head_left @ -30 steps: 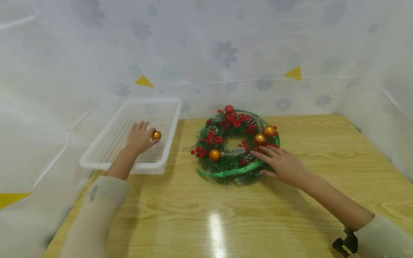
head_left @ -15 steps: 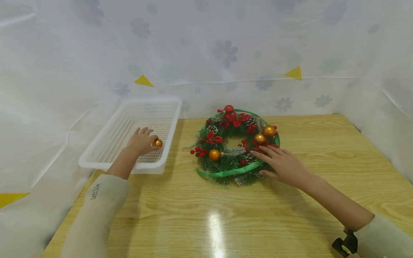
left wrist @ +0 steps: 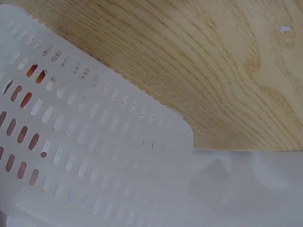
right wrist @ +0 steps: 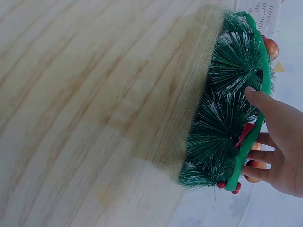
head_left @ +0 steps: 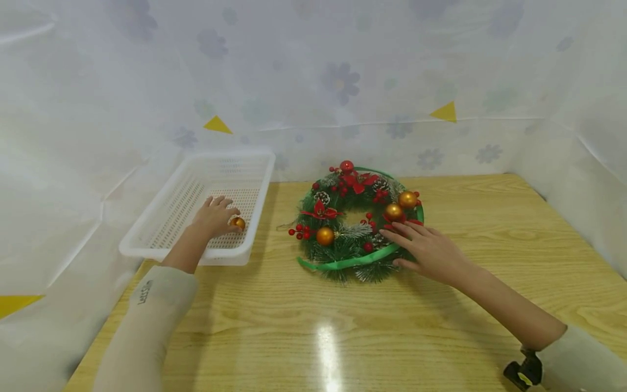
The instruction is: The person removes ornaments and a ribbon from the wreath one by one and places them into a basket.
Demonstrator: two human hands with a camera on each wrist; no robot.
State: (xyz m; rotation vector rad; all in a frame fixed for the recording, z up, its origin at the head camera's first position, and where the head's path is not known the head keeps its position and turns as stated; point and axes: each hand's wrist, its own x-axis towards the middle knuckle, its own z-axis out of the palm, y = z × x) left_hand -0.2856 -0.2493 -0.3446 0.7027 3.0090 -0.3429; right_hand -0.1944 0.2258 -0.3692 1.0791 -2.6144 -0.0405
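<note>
Inside the white plastic basket (head_left: pixel 259 218), my left hand (head_left: pixel 211 219) has its thumb and index finger about a gold Christmas bauble (head_left: pixel 237 223), low over the slotted bottom. In the left wrist view the basket's wall (left wrist: pixel 118 127) hides most of this, with orange and skin tones showing through its slots. A green Christmas wreath (head_left: pixel 338 253) lies on the table, decorated with gold baubles, red berries, poinsettias and pinecones. My right hand (head_left: pixel 433 253) rests on its right front edge, fingers extended over a green ribbon (right wrist: pixel 262 61) and thumb at the pine needles.
The wooden table (head_left: pixel 313 321) has the basket at its left edge and the wreath in the middle. A white flowered sheet (head_left: pixel 313 81) hangs behind and at both sides, with yellow triangles stuck on it.
My left hand has moved slightly down and nearer inside the basket, lowering the gold bauble towards the bottom. The right hand and the wreath have stayed in place.
</note>
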